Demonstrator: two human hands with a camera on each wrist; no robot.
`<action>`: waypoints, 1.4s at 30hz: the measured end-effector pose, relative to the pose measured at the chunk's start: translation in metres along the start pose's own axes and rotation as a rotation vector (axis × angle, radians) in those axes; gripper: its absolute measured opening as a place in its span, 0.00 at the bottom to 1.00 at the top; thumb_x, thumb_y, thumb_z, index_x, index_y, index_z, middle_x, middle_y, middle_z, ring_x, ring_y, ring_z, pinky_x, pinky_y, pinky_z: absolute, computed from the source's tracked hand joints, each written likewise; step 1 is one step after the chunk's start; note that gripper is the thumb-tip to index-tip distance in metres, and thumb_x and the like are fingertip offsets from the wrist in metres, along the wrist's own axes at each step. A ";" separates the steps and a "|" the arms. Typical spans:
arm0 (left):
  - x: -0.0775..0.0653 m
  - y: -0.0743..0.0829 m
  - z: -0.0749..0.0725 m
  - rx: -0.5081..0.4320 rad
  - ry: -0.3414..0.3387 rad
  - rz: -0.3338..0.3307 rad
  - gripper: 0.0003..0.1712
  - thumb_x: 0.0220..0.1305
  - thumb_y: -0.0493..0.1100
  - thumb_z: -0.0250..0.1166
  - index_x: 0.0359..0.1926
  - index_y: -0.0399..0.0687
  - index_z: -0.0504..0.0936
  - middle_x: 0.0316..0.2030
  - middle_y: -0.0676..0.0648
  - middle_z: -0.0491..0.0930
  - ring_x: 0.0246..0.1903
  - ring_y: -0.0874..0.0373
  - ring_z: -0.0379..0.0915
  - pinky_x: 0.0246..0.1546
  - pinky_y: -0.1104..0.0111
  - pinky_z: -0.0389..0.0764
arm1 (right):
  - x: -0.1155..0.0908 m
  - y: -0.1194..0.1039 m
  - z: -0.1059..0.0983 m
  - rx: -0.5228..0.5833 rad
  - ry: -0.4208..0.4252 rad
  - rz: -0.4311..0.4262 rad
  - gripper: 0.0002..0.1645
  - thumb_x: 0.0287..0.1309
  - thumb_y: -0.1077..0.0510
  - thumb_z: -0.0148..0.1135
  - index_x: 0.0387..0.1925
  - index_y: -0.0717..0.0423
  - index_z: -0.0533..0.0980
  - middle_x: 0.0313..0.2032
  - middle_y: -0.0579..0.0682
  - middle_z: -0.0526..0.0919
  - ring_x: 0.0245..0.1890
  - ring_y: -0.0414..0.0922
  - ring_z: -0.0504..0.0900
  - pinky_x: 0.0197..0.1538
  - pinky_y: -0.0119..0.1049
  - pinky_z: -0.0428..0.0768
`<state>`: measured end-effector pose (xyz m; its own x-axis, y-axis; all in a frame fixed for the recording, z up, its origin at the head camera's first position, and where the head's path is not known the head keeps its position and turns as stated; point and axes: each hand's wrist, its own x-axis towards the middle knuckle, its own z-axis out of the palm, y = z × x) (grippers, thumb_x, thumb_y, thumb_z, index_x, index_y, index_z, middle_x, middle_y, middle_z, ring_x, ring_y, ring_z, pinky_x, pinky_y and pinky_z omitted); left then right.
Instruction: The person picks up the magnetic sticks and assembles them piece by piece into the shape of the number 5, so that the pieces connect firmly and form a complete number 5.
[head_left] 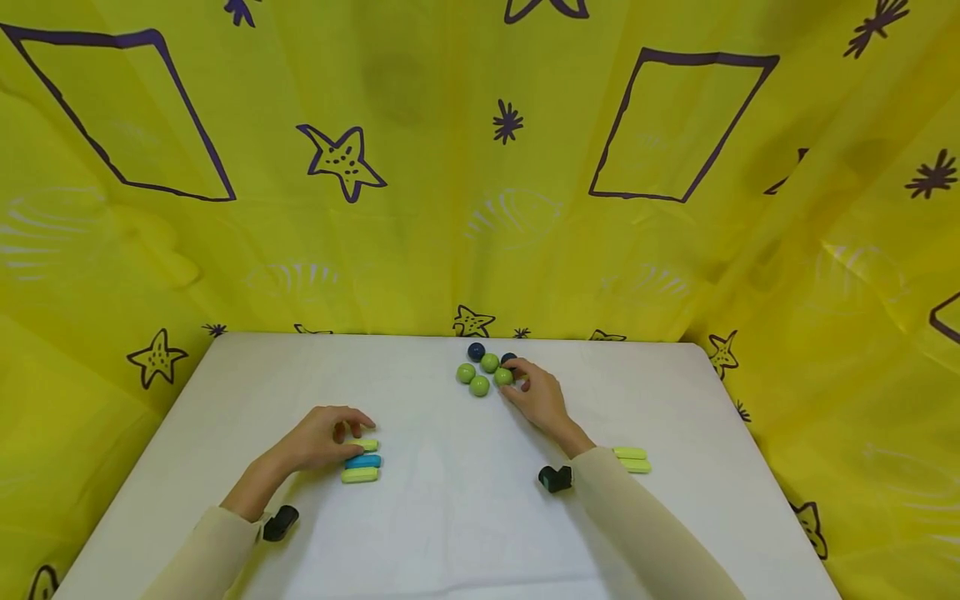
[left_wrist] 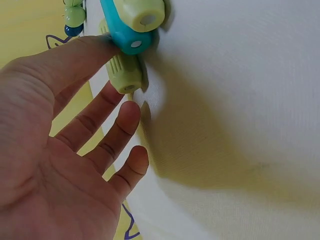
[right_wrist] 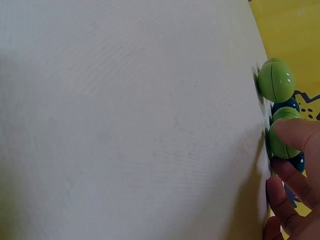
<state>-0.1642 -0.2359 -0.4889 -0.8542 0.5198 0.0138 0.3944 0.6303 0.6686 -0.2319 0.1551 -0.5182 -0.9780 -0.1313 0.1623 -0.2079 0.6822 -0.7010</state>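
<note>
On the left of the table my left hand (head_left: 322, 437) hovers over a short row of plastic bars, two yellow-green and one blue (head_left: 364, 461). Its thumb touches the bars near the blue one, and the other fingers are loosely bent beyond the far yellow-green bar (head_left: 366, 445). The near yellow-green bar (head_left: 360, 475) lies closest to me. At the far middle, my right hand (head_left: 542, 404) pinches a green ball (head_left: 503, 377) between thumb and index finger. Other green balls (head_left: 479, 386) and two dark blue balls (head_left: 476, 352) cluster around it; one blue ball is partly covered by the index finger.
Two yellow-green bars (head_left: 632, 460) lie side by side to the right, partly behind my right sleeve. A white cloth (head_left: 442, 517) covers the table. Yellow patterned curtains (head_left: 420, 250) close in the back and sides. Each wrist carries a dark camera.
</note>
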 end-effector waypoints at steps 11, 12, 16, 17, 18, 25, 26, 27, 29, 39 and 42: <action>0.002 0.001 -0.001 0.017 0.012 -0.004 0.08 0.57 0.35 0.74 0.38 0.46 0.88 0.31 0.55 0.80 0.30 0.57 0.70 0.32 0.70 0.72 | -0.001 0.001 -0.002 0.015 -0.030 0.006 0.21 0.59 0.59 0.74 0.54 0.50 0.80 0.44 0.50 0.85 0.34 0.45 0.75 0.39 0.39 0.72; 0.002 0.001 -0.001 0.016 0.011 -0.005 0.08 0.56 0.34 0.74 0.38 0.46 0.87 0.31 0.55 0.80 0.30 0.56 0.70 0.32 0.70 0.72 | -0.002 0.001 -0.003 0.024 -0.036 0.006 0.21 0.59 0.60 0.74 0.54 0.50 0.80 0.44 0.50 0.85 0.34 0.45 0.75 0.39 0.39 0.72; 0.004 0.001 0.001 0.021 0.014 -0.002 0.08 0.55 0.34 0.74 0.37 0.46 0.87 0.30 0.56 0.79 0.30 0.57 0.70 0.32 0.69 0.71 | -0.006 0.002 -0.008 0.046 -0.077 0.007 0.21 0.59 0.61 0.74 0.53 0.51 0.80 0.44 0.50 0.84 0.32 0.44 0.73 0.37 0.37 0.71; 0.004 0.001 0.002 0.022 0.017 -0.001 0.08 0.55 0.34 0.74 0.36 0.47 0.86 0.29 0.57 0.79 0.30 0.58 0.70 0.32 0.69 0.71 | -0.007 0.002 -0.010 0.052 -0.090 0.003 0.21 0.59 0.62 0.74 0.53 0.51 0.80 0.44 0.50 0.84 0.32 0.44 0.73 0.37 0.37 0.71; 0.004 0.001 0.002 0.026 0.019 0.003 0.08 0.55 0.35 0.74 0.36 0.47 0.86 0.29 0.57 0.78 0.29 0.58 0.69 0.31 0.69 0.71 | -0.009 0.002 -0.011 0.056 -0.103 -0.002 0.21 0.58 0.62 0.74 0.53 0.51 0.80 0.44 0.50 0.85 0.32 0.43 0.73 0.36 0.37 0.71; 0.011 0.009 0.005 0.013 0.047 0.009 0.09 0.55 0.36 0.75 0.37 0.47 0.86 0.29 0.57 0.78 0.31 0.59 0.70 0.33 0.69 0.72 | -0.019 0.004 -0.023 0.064 -0.199 -0.049 0.21 0.58 0.63 0.73 0.53 0.53 0.80 0.43 0.50 0.85 0.32 0.42 0.75 0.37 0.34 0.74; 0.013 0.011 0.006 0.005 0.047 0.008 0.09 0.55 0.37 0.75 0.38 0.47 0.86 0.30 0.57 0.78 0.31 0.59 0.70 0.33 0.69 0.73 | -0.020 0.004 -0.024 0.066 -0.210 -0.049 0.20 0.58 0.63 0.73 0.53 0.53 0.80 0.43 0.50 0.85 0.33 0.42 0.75 0.37 0.34 0.74; 0.015 0.014 0.007 0.001 0.048 0.004 0.09 0.55 0.36 0.75 0.38 0.47 0.86 0.30 0.56 0.78 0.31 0.59 0.70 0.34 0.69 0.73 | -0.022 0.004 -0.026 0.068 -0.219 -0.049 0.20 0.58 0.63 0.73 0.52 0.53 0.80 0.43 0.49 0.85 0.33 0.42 0.75 0.37 0.34 0.74; 0.019 0.017 0.010 -0.012 0.047 -0.001 0.10 0.55 0.36 0.76 0.38 0.46 0.86 0.29 0.56 0.78 0.32 0.57 0.71 0.34 0.69 0.73 | -0.026 0.004 -0.028 0.072 -0.232 -0.050 0.20 0.58 0.63 0.73 0.52 0.53 0.80 0.44 0.49 0.85 0.33 0.42 0.76 0.38 0.34 0.75; 0.049 0.036 0.037 -0.043 0.054 0.028 0.10 0.55 0.35 0.77 0.38 0.46 0.87 0.30 0.56 0.79 0.32 0.56 0.72 0.35 0.68 0.73 | -0.045 0.006 -0.034 0.082 -0.249 -0.083 0.20 0.58 0.62 0.74 0.52 0.54 0.81 0.47 0.48 0.85 0.35 0.43 0.78 0.40 0.34 0.76; 0.059 0.043 0.048 -0.047 0.049 0.045 0.10 0.55 0.35 0.77 0.38 0.46 0.87 0.30 0.56 0.79 0.32 0.56 0.71 0.35 0.69 0.72 | -0.050 0.009 -0.036 0.086 -0.256 -0.091 0.20 0.58 0.62 0.74 0.52 0.53 0.81 0.46 0.47 0.85 0.35 0.43 0.78 0.40 0.33 0.76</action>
<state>-0.1819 -0.1509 -0.4950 -0.8518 0.5178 0.0800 0.4175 0.5786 0.7006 -0.1847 0.1934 -0.5080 -0.9258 -0.3740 0.0541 -0.2850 0.5971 -0.7498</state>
